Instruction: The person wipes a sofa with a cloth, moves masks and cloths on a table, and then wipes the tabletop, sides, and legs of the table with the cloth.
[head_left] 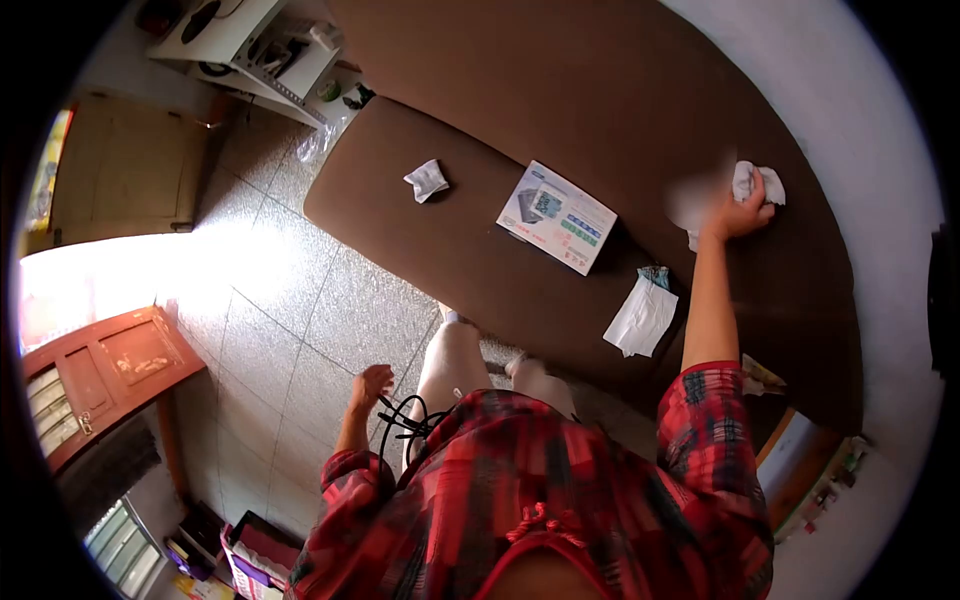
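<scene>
On the brown sofa at the right, my right hand (pixel 738 215) has its fingers closed around a crumpled white cloth (pixel 758 184). A second white, motion-blurred shape (pixel 692 205) lies beside that wrist; what it is cannot be made out. My left hand (pixel 373 383) hangs low by my left leg, above the floor, with loosely bent fingers and nothing visible in them. Loops of black cable (pixel 405 420) hang close to it. A white printed box (pixel 558 217) lies near the sofa's middle. Nearer to me is a white paper packet (pixel 643 315) with a teal end.
A small crumpled white item (pixel 427 180) rests on the sofa seat (pixel 375 150). White shelving (pixel 255 60) holds various items at the upper left. A reddish wooden door (pixel 120 375) stands at the left over the speckled tile floor (pixel 265 330). A pale wall runs behind the sofa.
</scene>
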